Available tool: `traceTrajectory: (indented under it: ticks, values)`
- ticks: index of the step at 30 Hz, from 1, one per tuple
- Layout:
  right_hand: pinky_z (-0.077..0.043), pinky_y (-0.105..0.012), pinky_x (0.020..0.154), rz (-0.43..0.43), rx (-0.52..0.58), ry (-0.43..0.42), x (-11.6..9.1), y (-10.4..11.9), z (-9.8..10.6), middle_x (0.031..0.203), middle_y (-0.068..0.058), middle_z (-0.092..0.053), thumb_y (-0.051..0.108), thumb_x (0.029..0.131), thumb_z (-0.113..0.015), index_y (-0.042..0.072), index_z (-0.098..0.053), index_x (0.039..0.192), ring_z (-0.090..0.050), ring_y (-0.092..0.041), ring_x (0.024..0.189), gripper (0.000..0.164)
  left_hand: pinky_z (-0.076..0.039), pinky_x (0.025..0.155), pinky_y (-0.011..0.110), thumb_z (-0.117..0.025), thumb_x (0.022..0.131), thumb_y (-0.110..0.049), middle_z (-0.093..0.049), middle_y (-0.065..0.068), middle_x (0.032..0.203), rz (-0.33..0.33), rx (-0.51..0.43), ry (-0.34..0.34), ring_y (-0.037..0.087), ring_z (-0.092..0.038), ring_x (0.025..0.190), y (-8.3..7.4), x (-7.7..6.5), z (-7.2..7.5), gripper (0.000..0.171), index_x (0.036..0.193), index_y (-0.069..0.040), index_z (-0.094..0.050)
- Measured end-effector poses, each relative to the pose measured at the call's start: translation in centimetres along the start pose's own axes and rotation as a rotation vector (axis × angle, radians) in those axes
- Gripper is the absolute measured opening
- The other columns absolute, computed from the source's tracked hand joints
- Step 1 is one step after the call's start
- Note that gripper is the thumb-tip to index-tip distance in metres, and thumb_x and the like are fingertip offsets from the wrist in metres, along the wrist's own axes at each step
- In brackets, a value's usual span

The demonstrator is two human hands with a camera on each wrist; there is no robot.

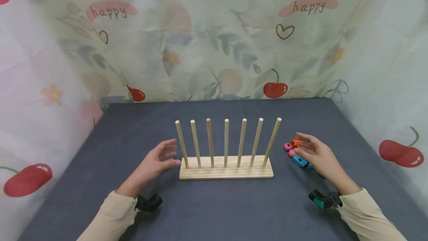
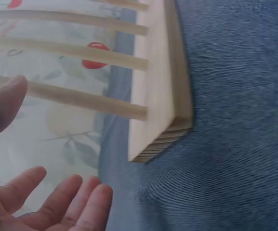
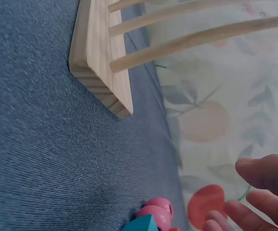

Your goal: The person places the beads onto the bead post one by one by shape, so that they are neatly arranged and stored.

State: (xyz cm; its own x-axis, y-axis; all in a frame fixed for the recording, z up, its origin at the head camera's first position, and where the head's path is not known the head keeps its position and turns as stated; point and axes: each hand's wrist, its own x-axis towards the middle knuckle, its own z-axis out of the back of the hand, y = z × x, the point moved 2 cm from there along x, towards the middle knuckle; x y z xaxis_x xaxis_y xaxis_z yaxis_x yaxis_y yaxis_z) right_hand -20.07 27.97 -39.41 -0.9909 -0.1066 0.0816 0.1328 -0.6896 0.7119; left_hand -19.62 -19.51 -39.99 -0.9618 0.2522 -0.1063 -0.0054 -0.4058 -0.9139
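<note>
A wooden rack with several upright pegs stands on the dark cloth in the middle of the head view. My left hand is at the rack's left end, fingers spread and holding nothing; the left wrist view shows its thumb and fingers apart beside the end peg. Over a small group of beads to the right of the rack is my right hand, fingers loosely extended and empty. Pink beads, an orange piece and a blue block show beside it; the hand hides part of the group.
A dark blue cloth covers the table. Printed curtains with cherries and hearts hang behind it and along both sides. Each wrist wears a dark strap, such as the left strap.
</note>
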Motion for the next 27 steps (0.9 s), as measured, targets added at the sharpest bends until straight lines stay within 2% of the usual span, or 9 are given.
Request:
traceTrajectory:
  ticks: [7,12,14,18,23,27]
  values:
    - [-0.047,-0.051,0.094,-0.062,0.032,0.077,2.1,-1.4,-0.4,0.139,-0.028,-0.048,0.031,0.095,-0.062,0.000,-0.037,0.146,-0.051,-0.042,0.124,0.065,-0.037,0.106,0.052,-0.077,0.083,-0.014,-0.034,0.026,0.148,0.055,0.014,0.046,0.044,-0.037,0.135,0.8,0.7,-1.1,0.082,0.150,-0.006,-0.030]
    - [-0.049,-0.049,0.092,-0.080,0.010,0.096,3.1,-2.7,-0.9,0.133,-0.028,-0.053,0.034,0.093,-0.064,-0.002,-0.044,0.142,-0.054,-0.041,0.120,0.064,-0.041,0.103,0.050,-0.079,0.080,-0.012,-0.038,0.026,0.145,0.100,0.028,0.076,0.042,-0.043,0.130,1.4,1.3,-1.9,0.088,0.150,-0.001,-0.028]
    - [-0.050,-0.047,0.091,-0.087,-0.005,0.094,3.2,-2.9,-1.1,0.132,-0.027,-0.055,0.037,0.092,-0.065,-0.002,-0.047,0.140,-0.056,-0.040,0.117,0.064,-0.043,0.100,0.048,-0.080,0.079,-0.011,-0.041,0.027,0.142,0.099,0.041,0.090,0.040,-0.048,0.125,1.6,1.6,-2.2,0.089,0.149,0.001,-0.028]
    - [-0.051,-0.046,0.089,-0.096,-0.043,0.082,3.4,-2.8,-1.4,0.128,-0.025,-0.057,0.041,0.090,-0.067,-0.002,-0.051,0.136,-0.059,-0.036,0.111,0.065,-0.049,0.092,0.042,-0.081,0.076,-0.007,-0.046,0.027,0.134,0.055,0.045,0.131,0.034,-0.056,0.112,1.8,2.1,-2.6,0.086,0.146,0.006,-0.031]
    - [-0.052,-0.045,0.085,-0.067,-0.107,0.052,3.9,-2.4,-1.5,0.120,-0.025,-0.062,0.035,0.089,-0.069,-0.004,-0.057,0.130,-0.062,-0.034,0.102,0.058,-0.052,0.085,0.037,-0.082,0.073,0.001,-0.052,0.027,0.123,0.007,0.021,0.193,0.027,-0.059,0.101,2.0,2.5,-2.6,0.083,0.141,0.011,-0.036]
    - [-0.053,-0.044,0.082,-0.049,-0.147,0.038,4.2,-2.3,-1.6,0.114,-0.023,-0.065,0.030,0.088,-0.071,-0.004,-0.061,0.126,-0.064,-0.031,0.097,0.052,-0.050,0.088,0.039,-0.086,0.068,-0.002,-0.046,0.023,0.123,0.041,0.093,0.200,0.027,-0.054,0.104,2.2,2.5,-2.6,0.084,0.140,0.006,-0.043]
